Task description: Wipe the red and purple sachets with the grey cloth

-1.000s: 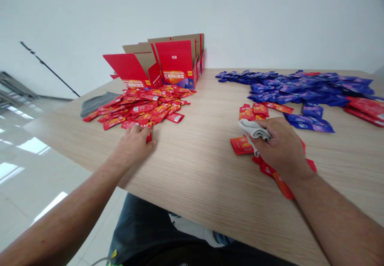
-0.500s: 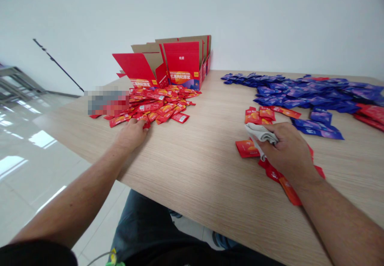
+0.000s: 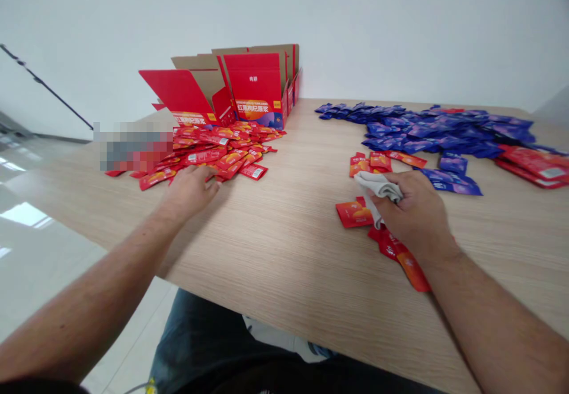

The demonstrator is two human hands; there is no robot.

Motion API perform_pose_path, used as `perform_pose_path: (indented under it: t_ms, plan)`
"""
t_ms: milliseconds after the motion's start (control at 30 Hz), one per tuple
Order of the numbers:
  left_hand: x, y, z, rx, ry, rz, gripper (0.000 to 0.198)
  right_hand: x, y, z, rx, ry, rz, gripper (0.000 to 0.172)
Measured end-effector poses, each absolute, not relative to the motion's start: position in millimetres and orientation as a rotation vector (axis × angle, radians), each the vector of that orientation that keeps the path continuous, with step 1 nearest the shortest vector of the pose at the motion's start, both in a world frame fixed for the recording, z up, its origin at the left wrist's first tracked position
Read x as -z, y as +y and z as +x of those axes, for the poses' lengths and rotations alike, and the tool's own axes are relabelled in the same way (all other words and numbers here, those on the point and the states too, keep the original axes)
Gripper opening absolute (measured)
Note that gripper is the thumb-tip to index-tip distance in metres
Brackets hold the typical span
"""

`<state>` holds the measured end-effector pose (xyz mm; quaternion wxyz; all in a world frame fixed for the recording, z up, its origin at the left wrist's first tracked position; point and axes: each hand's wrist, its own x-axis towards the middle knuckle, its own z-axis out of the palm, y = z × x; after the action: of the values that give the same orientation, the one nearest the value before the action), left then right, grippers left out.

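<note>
The left hand (image 3: 190,191) lies on the bench (image 3: 284,234) with its fingers loosely spread, palm down, at the near edge of the heap of red sachets (image 3: 208,156) in the middle left of the frame. It looks empty, though the fingertips reach the sachets. The right hand (image 3: 415,216) is closed around a bunched grey cloth (image 3: 381,191), pinching it between thumb and fingers, with one end hanging below the grip. That hand sits over loose red sachets (image 3: 353,214), which are scattered in a loose line on the bench, some partly under the palm.

Behind the heap, an open red cardboard box (image 3: 253,83) stands with its flaps folded out, and the sachets seem to have been tipped or spread out from its foot. A wide spread of purple sachets (image 3: 427,127) fills the upper right, and a pile of larger red packets (image 3: 533,164) lies at the far right edge. A blurred patch (image 3: 133,145) hides whatever lies beside the heap on the left.
</note>
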<state>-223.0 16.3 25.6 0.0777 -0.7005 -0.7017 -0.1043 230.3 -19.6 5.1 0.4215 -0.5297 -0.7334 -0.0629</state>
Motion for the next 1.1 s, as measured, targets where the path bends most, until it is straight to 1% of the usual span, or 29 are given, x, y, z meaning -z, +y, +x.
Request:
perform_pose_path:
  t_ms: [100,200,267,367,433,500,600,667,700,733,800,867,900,933,967,1000,1033,1100]
  plan:
    - [-30,3,-162,0.453,-2.096,-2.430,0.024,-9,-20,232,0.136,-1.697,-1.409,0.028]
    - [-29,-9,-95,0.589,-2.020,-2.797,0.020,-10,-18,234,0.135,-1.622,-1.424,0.029]
    - [-24,-12,-52,0.615,-1.915,-2.986,0.020,-10,-16,235,0.139,-1.615,-1.418,0.029]
    - [-13,-6,4,0.606,-1.692,-3.132,0.034,-10,-13,238,0.161,-1.607,-1.393,0.027]
    - [-5,1,33,0.559,-1.561,-3.122,0.048,-9,-12,240,0.182,-1.605,-1.381,0.026]
    - [2,9,53,0.471,-1.508,-3.064,0.057,-9,-11,241,0.196,-1.598,-1.379,0.027]
    - [5,16,68,0.347,-1.543,-3.011,0.070,-9,-11,241,0.199,-1.579,-1.395,0.026]
    - [2,17,66,0.305,-1.649,-3.018,0.074,-10,-12,240,0.193,-1.590,-1.400,0.025]
    - [-1,17,62,0.277,-1.720,-3.019,0.071,-11,-13,240,0.189,-1.599,-1.398,0.025]
    - [-4,16,57,0.240,-1.786,-3.016,0.065,-12,-14,239,0.189,-1.607,-1.393,0.025]
    - [-12,14,42,0.149,-1.873,-3.017,0.044,-14,-17,238,0.199,-1.627,-1.380,0.025]
    - [-18,10,25,0.143,-1.940,-3.040,0.026,-16,-20,235,0.223,-1.653,-1.360,0.025]
    - [-19,8,18,0.205,-1.996,-3.063,0.021,-17,-22,234,0.233,-1.674,-1.347,0.024]
    - [-19,5,11,0.340,-2.090,-3.095,0.019,-18,-23,232,0.239,-1.697,-1.334,0.024]
    - [-18,2,5,0.550,-2.224,-3.140,0.018,-18,-25,229,0.246,-1.717,-1.316,0.023]
    - [-15,-2,2,0.835,-2.380,-3.193,0.019,-19,-28,227,0.251,-1.737,-1.291,0.022]
    - [-12,-5,-1,1.192,-2.536,-3.232,0.022,-19,-30,223,0.254,-1.763,-1.259,0.021]
    - [-4,-10,-2,1.998,-2.740,-3.196,0.033,-19,-36,216,0.263,-1.830,-1.173,0.020]
